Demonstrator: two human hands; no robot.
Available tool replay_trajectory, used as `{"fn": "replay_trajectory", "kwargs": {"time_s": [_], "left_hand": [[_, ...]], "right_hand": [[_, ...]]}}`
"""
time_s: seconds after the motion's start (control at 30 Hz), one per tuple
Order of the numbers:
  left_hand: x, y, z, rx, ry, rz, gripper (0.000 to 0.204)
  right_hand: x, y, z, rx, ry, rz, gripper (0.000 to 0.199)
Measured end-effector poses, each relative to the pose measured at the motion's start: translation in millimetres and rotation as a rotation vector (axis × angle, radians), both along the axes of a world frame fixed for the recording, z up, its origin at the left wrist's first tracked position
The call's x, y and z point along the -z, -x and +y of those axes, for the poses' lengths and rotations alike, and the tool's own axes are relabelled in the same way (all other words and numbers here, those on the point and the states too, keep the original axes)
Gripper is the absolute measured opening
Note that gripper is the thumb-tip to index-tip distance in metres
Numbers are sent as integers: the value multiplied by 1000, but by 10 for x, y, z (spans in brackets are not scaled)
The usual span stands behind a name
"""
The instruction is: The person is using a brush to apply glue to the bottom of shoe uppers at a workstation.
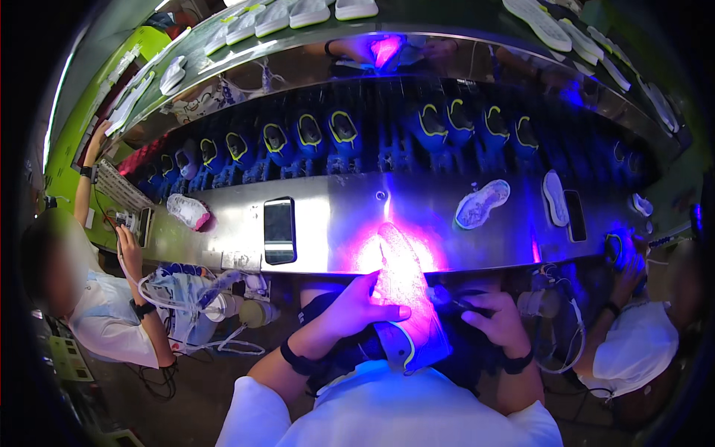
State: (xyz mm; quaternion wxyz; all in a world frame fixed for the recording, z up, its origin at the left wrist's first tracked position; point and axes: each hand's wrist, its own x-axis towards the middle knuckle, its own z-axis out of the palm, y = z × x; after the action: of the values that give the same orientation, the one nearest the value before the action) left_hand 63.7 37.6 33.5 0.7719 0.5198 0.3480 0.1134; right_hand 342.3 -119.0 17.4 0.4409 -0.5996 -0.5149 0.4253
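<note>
A shoe upper with a yellow-green edge at its collar lies sole side up over my lap, glaring under pink-violet light. My left hand grips its left side, thumb across it. On the other side, my right hand is closed on a slim dark-handled tool. The tool's tip points at the shoe's side; glare and shadow hide its exact kind and whether it touches. The shoe's toe end reaches over the front edge of the metal bench.
On the bench are a phone, a pink-edged white sole, another white sole and a second phone. Several blue shoes stand in a rack behind. Co-workers sit on both sides, near pots with hoses.
</note>
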Motion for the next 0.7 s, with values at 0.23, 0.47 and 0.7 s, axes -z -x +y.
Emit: {"fn": "replay_trajectory", "kwargs": {"time_s": [0.23, 0.47, 0.7], "left_hand": [[-144, -216, 92, 46, -106, 150, 128], [-81, -82, 81, -49, -230, 171, 129], [-155, 34, -98, -225, -23, -108, 91]], "right_hand": [[-185, -119, -10, 56, 135, 7, 34], [-242, -309, -202, -95, 180, -61, 30], [-376, -83, -378, -57, 106, -225, 30]]}}
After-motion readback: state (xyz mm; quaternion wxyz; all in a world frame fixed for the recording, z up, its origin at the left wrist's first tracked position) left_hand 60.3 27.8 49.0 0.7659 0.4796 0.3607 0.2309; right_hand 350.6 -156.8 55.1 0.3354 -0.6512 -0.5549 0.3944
